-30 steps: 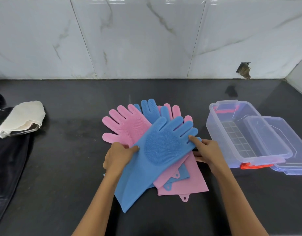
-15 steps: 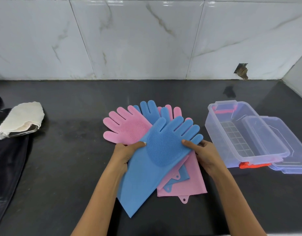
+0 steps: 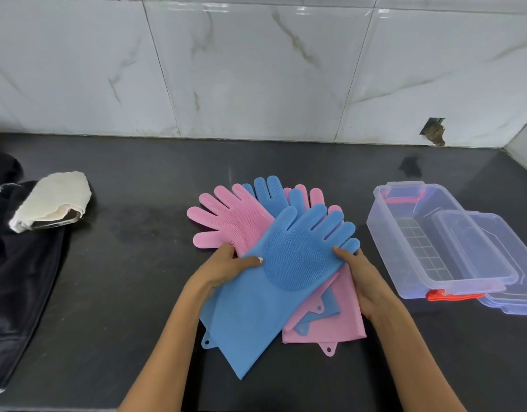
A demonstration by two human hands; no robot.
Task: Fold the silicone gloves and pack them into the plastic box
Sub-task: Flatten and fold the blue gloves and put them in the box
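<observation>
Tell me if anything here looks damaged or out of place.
Yes: the white marble-look wall tile has a broken, ragged hole at its lower edge, above the clear plastic box. The pink and blue silicone gloves lie in a loose, fanned pile.

1 head view looks forward and down, close over the dark counter (image 3: 113, 292).

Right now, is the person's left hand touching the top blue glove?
Touching. The head view shows the left hand with its thumb lying on the top blue glove beside the bumpy palm patch.
</observation>
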